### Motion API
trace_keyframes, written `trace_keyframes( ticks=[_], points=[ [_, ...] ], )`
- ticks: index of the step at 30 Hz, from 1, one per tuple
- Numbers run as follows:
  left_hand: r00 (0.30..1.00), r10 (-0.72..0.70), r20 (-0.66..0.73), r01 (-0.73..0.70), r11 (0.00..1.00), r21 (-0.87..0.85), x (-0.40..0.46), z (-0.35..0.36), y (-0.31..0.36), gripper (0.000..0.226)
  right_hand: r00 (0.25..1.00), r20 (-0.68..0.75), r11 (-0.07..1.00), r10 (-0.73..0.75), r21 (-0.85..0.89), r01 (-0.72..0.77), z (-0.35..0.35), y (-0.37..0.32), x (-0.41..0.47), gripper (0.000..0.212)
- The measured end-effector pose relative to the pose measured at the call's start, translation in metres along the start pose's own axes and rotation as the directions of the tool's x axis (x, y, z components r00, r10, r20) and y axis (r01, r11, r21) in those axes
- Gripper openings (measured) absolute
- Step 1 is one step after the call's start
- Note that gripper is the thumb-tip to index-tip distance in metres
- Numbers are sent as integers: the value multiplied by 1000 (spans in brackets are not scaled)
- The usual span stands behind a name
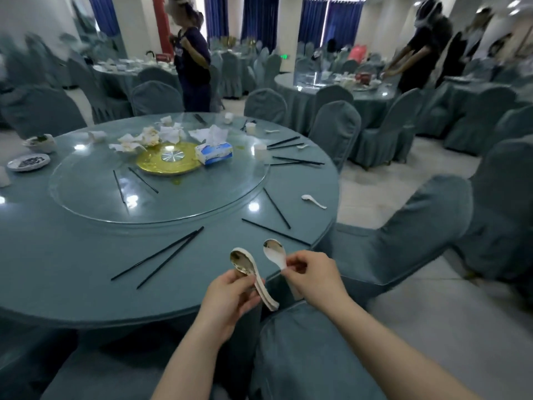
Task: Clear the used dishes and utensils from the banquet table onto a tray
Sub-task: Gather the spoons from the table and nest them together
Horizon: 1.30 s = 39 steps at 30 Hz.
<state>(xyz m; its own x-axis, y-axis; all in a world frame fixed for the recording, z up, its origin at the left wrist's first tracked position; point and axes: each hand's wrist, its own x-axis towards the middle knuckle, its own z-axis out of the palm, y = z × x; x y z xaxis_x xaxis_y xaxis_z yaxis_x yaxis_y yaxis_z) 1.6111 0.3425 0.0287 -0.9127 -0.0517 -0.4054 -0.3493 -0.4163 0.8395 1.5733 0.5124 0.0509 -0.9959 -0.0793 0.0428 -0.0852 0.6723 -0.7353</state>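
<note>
I saw the left hand (227, 295) curled round a nested stack of white ceramic soup spoons (251, 272), gripping it at mid-handle. The stack's long axis ran diagonally: bowls up and away from the hand toward the bench's (72, 269) middle, soiled hollows facing up, handle ends pointing down and to the right, past the bench edge. The right hand (313, 280) pinched the handle of a single soup spoon (275, 252) between thumb and fingers. That spoon stood nearly upright, its bowl above the hand and leaning slightly left, toward the stack, the two bowls close but apart.

Just ahead and left of the left hand lay a pair of black chopsticks (161, 255) on the bench, long axis slanting from near-left to far-right. Ahead of the right hand two single chopsticks (275, 232) lay apart, and farther ahead and right another white spoon (313, 201) rested near the bench edge, bowl to the left, handle to the right. Well beyond both hands sat the glass turntable (86, 203) with a tissue box (214, 153) and crumpled napkins (150, 137). Far left of the left hand were a used plate (28, 162) and a bowl (40, 142). A covered chair (302, 356) stood under my right forearm.
</note>
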Motion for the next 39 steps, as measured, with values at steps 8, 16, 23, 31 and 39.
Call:
trace_keyframes(
  ticks=[8,16,23,31,39],
  points=[
    [972,-11,236,3,999,34,-41,74,-12,12,997,-66,999,-32,22,34,-57,-1,-68,19],
    [939,-76,336,60,996,59,-52,116,-43,14,996,-75,989,38,148,-26,-90,31,-111,36],
    [903,-116,414,68,989,128,-61,193,-63,13,980,-158,977,119,193,-88,-152,76,-137,19],
    [945,-106,311,73,991,115,-52,303,-98,12,959,-240,984,154,120,-128,-280,173,-135,11],
    [977,-5,213,-1,1000,28,-43,399,-126,13,971,-201,984,131,143,-104,-403,255,-101,14]
  ],
)
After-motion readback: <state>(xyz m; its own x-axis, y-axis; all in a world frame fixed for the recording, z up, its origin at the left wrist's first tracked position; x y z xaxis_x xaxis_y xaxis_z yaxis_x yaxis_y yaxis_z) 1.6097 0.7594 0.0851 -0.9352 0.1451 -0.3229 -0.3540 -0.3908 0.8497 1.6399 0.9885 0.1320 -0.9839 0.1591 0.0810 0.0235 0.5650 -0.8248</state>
